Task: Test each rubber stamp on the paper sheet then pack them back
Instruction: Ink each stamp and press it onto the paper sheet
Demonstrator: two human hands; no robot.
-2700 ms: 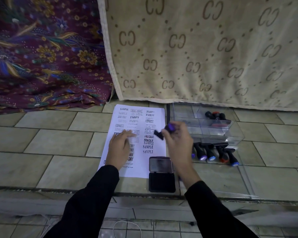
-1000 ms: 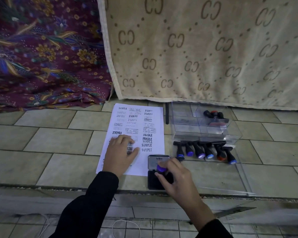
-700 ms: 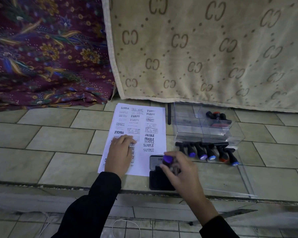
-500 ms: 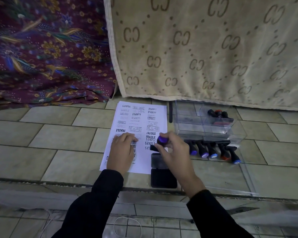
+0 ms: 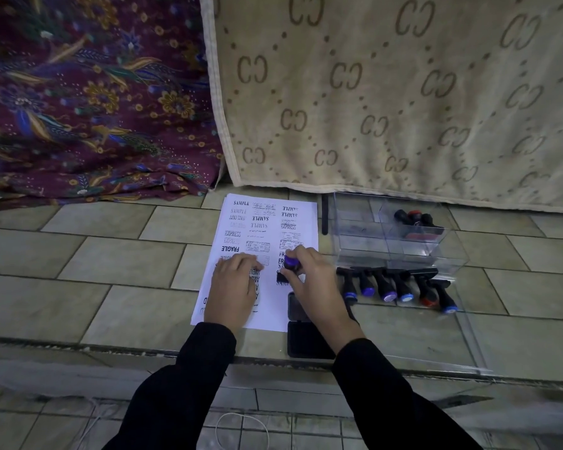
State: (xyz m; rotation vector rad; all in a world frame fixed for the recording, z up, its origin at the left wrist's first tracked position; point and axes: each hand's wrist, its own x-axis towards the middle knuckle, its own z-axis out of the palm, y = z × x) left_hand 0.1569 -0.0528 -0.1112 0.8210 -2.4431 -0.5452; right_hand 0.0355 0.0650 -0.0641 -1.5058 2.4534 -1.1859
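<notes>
A white paper sheet (image 5: 270, 235) covered in black stamp prints lies on the tiled floor. My left hand (image 5: 233, 292) rests flat on its lower left part. My right hand (image 5: 312, 284) grips a black rubber stamp with a purple top (image 5: 290, 267) and holds it down on the sheet's right side. An open black ink pad (image 5: 306, 339) sits just below that hand. Several stamps (image 5: 394, 287) with blue, purple and red caps lie in a row to the right. A clear plastic box (image 5: 364, 241) behind them holds a few more stamps (image 5: 415, 219).
A beige patterned blanket (image 5: 387, 92) hangs at the back, with maroon floral cloth (image 5: 78, 102) to its left. A step edge (image 5: 111, 349) runs across the floor near me. A clear lid (image 5: 468, 339) lies right of the ink pad. A white cable (image 5: 241, 430) lies below.
My right hand lifted the purple-topped stamp off the ink pad and brought it up onto the right side of the paper. My left hand stayed flat on the sheet.
</notes>
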